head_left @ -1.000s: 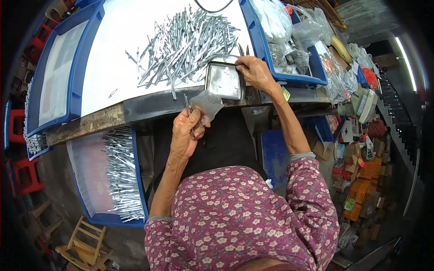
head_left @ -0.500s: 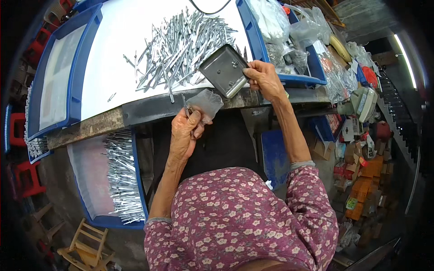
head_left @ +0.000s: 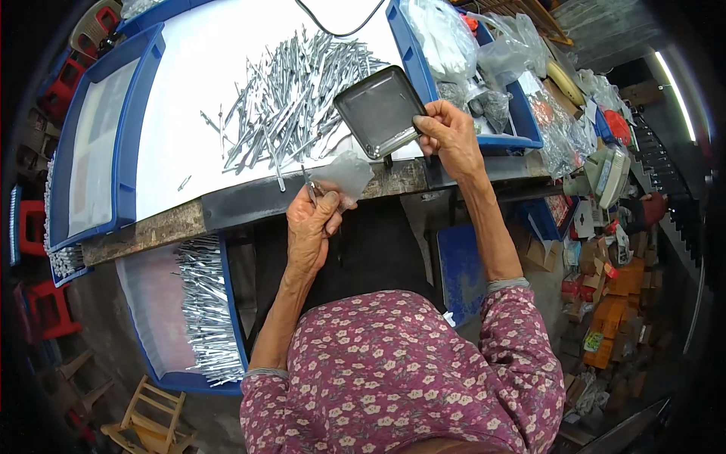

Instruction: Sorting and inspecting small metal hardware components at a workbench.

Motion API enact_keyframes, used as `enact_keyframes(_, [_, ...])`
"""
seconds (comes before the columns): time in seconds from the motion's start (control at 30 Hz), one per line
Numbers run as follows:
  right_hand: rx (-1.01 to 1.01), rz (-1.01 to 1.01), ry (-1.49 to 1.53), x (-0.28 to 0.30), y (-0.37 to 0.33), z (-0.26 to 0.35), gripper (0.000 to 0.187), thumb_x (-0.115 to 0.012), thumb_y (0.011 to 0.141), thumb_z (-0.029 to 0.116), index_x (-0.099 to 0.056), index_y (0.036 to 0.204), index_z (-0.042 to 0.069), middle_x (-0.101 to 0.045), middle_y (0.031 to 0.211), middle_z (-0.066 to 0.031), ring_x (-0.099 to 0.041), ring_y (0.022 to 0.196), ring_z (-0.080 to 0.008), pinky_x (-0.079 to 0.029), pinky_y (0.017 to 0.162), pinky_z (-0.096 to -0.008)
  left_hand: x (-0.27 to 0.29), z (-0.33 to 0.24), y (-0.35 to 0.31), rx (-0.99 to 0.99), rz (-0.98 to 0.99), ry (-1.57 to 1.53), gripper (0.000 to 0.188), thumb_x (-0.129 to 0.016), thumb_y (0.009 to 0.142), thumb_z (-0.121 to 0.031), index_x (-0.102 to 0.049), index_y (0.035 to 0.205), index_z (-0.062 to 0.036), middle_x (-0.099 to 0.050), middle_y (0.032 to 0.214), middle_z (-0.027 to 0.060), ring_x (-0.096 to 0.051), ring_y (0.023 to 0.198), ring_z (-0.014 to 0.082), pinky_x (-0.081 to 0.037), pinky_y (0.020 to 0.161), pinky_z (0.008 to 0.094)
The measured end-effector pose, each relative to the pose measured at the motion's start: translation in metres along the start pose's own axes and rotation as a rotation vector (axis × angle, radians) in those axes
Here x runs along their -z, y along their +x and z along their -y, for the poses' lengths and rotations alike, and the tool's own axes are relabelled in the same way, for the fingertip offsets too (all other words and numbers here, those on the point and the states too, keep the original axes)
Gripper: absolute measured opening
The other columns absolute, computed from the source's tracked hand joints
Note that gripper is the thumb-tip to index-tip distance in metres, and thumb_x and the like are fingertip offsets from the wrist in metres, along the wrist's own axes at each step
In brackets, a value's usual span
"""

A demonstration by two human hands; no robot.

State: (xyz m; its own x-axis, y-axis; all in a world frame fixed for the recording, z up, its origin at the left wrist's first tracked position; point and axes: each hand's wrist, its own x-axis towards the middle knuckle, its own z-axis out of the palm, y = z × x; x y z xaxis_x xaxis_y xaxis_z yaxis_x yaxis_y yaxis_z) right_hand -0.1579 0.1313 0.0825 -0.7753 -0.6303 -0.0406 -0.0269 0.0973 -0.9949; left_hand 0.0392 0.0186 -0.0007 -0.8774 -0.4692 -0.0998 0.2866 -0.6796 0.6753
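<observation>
My right hand [head_left: 451,140] grips the right edge of a shallow black square tray [head_left: 382,106] between thumb and fingers. The tray is tilted over the table's front edge, and a few small bits lie along its lower rim. Closed in front of the table, my left hand [head_left: 311,219] holds a small clear plastic bag [head_left: 346,178]. A thin metal tool [head_left: 307,181] also sticks up from these fingers; its lower part is hidden. The bag is just below and left of the tray, apart from it. Behind them spreads a heap of slim metal rods [head_left: 291,106].
A blue tray [head_left: 125,151] stands on the table's left side. At the right, a blue bin [head_left: 514,140] holds plastic bags. Below the table, another blue tray [head_left: 236,303] holds many metal rods beside my left forearm. A black cable [head_left: 340,35] curves across the far side.
Small loose bits scattered on the black tray's floor have slid toward its lower rim, leaving most of the floor bare. The tray has shifted slightly upward; both hands keep their holds.
</observation>
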Motion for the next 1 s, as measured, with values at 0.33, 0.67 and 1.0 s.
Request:
enact_keyframes(0.33, [0.015,0.002,0.018,-0.002,0.004,-0.001,0.021,-0.060,0.082,0.009,-0.056,0.095,-0.007,-0.056,0.069,-0.0030,-0.051,0.054,-0.0061,-0.041,0.045,-0.0169,-0.004,-0.005,0.002,0.024,-0.015,-0.068,0.015,-0.057,0.085,-0.012,-0.050,0.091,-0.0002,-0.059,0.078,0.0134,-0.037,0.048,0.0046,-0.028,0.043,0.0149])
enact_keyframes(0.67, [0.110,-0.007,-0.017,-0.005,0.007,0.011,0.021,-0.058,0.083,0.008,-0.057,0.097,-0.008,-0.054,0.065,-0.0030,-0.051,0.051,-0.0071,-0.042,0.044,-0.0187,-0.011,0.000,0.008,-0.032,-0.041,-0.081,0.014,-0.056,0.084,-0.009,-0.049,0.091,-0.0003,-0.058,0.077,0.0116,-0.037,0.048,0.0046,-0.029,0.043,0.0151])
enact_keyframes(1.0, [0.204,-0.027,-0.095,-0.006,0.001,0.037,0.015,-0.056,0.082,0.004,-0.058,0.090,-0.007,-0.053,0.065,-0.0029,-0.051,0.051,-0.0071,-0.042,0.042,-0.0196,-0.019,0.001,0.014,-0.041,-0.046,-0.087,0.015,-0.056,0.085,-0.011,-0.049,0.093,-0.0012,-0.058,0.078,0.0105,-0.038,0.048,0.0040,-0.028,0.042,0.0144])
